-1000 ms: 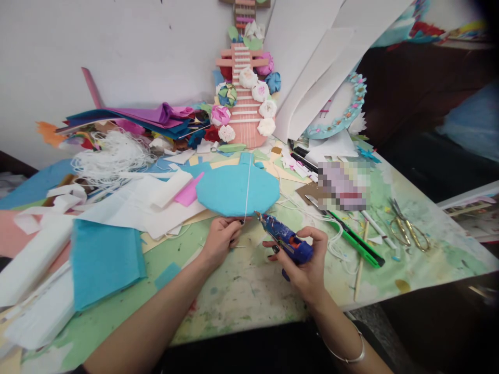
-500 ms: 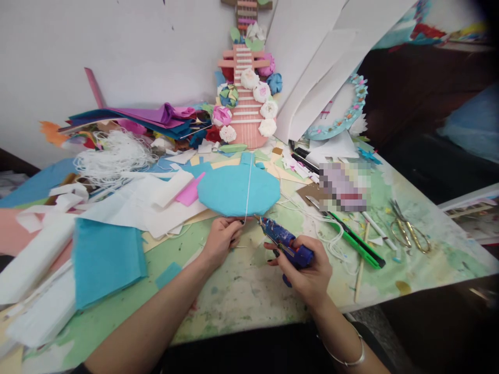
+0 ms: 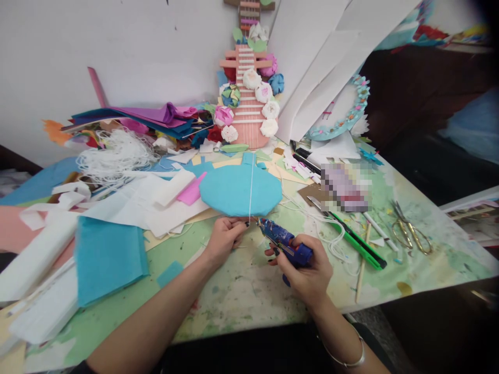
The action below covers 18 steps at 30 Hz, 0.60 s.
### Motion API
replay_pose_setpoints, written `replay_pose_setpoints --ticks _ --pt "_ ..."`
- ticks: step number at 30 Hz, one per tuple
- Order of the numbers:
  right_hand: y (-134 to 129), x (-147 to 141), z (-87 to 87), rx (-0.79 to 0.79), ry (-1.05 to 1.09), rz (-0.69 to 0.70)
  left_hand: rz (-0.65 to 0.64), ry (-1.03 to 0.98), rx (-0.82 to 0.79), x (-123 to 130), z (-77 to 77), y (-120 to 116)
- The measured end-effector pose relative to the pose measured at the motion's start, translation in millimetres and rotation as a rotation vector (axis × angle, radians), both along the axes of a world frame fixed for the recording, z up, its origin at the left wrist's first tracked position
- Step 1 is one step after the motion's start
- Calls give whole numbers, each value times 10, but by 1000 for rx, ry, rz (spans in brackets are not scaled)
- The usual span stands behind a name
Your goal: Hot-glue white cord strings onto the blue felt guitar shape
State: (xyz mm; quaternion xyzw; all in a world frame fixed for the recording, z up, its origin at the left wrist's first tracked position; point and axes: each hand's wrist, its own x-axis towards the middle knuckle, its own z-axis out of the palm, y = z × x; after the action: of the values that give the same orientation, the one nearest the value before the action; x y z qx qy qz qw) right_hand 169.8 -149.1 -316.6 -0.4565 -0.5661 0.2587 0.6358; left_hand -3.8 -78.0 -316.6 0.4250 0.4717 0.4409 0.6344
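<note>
Down around 7 o'clock from the blue panel's (image 3: 226, 189) middle, the left hand (image 3: 226, 240) I'm watching has its fingers curled in, pinching at the lower end of the white cord (image 3: 251, 184). Can't tell if it's got the panel edge as well. Right hand (image 3: 312, 270), out at 4–5 o'clock, is wrapped round the glue gun (image 3: 286, 241), nozzle aimed back at the panel's 5 o'clock edge, right next to those fingertips. Contact? Too small for me to call.

Cord runs pretty straight over the panel from just past 12 to about 5. If I were coaching this: hold it snug without bowing the panel, put a small dab right where it meets the edge, and mind that nozzle, since it's probably hot and the left thumb is super close. I'd pinch further along the cord if there's slack.

Further out: green cutter (image 3: 358, 240) between 3 and 4, scissors (image 3: 409, 228) just past 3, folded blue paper (image 3: 111, 259) at 8, string tangle (image 3: 117, 156) at 9–10, flowery guitar piece (image 3: 249, 136) at 12.
</note>
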Motion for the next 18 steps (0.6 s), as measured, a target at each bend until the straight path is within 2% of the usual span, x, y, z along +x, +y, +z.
replay_pose_setpoints --ticks 14,18 --pt "33 -41 59 45 -107 -153 -25 22 7 -1 39 -8" --pt "28 -56 63 27 -89 -150 -35 18 15 -6 29 -11"
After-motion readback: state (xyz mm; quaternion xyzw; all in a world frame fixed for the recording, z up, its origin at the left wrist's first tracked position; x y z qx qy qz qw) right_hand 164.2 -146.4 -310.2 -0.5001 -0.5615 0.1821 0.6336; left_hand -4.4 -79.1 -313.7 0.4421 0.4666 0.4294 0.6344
